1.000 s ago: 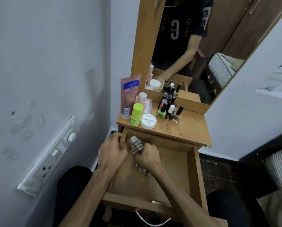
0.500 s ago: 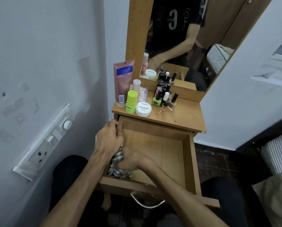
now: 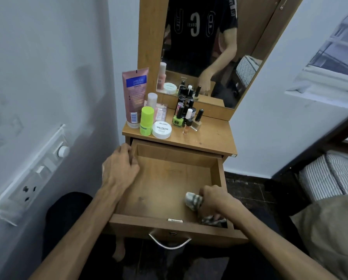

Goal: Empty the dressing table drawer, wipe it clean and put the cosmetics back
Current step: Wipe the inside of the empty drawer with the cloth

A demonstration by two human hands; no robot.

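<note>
The wooden drawer (image 3: 169, 178) is pulled out and holds no cosmetics. My right hand (image 3: 215, 201) grips a checked cloth (image 3: 193, 201) against the drawer floor in the front right corner. My left hand (image 3: 120, 166) holds the drawer's left wall near the back. The cosmetics stand on the tabletop (image 3: 209, 138): a pink tube (image 3: 134, 98), a lime green bottle (image 3: 146, 121), a white nail polish remover jar (image 3: 162, 129) and several nail polish bottles (image 3: 186, 115).
A mirror (image 3: 205, 51) rises behind the tabletop. A switch and socket panel (image 3: 33, 172) is on the left wall. A metal handle (image 3: 169, 242) hangs at the drawer front. Striped bedding (image 3: 328, 174) lies to the right. My knees flank the drawer.
My right hand has swept the cloth from the drawer's left side across the floor to the front right corner. My left hand has stayed on the left wall.
</note>
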